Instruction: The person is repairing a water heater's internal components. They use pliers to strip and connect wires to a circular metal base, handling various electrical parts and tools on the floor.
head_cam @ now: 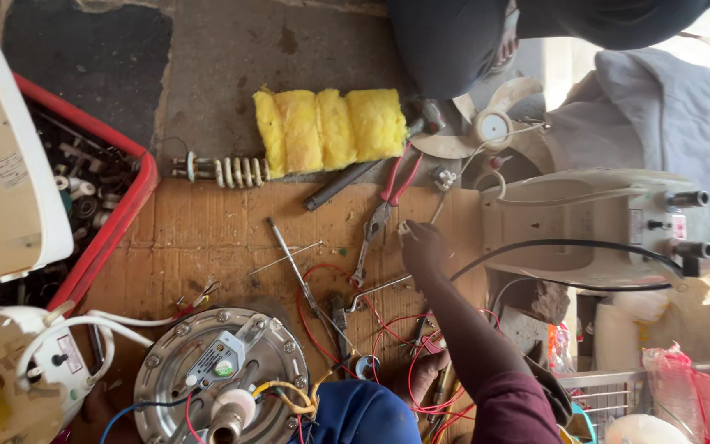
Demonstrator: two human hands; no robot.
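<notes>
Here, my right hand point(423, 247) reaches far across the cardboard point(199, 234), grip curled on a small metal part point(405, 228) just right of the red pliers point(384, 210); left hand point(422, 374), near, unclear.

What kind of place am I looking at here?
Probably an informal appliance repair spot on the ground: red-handled pliers and loose red wires lie on cardboard, beside an opened round metal heater plate and a fan blade.
</notes>
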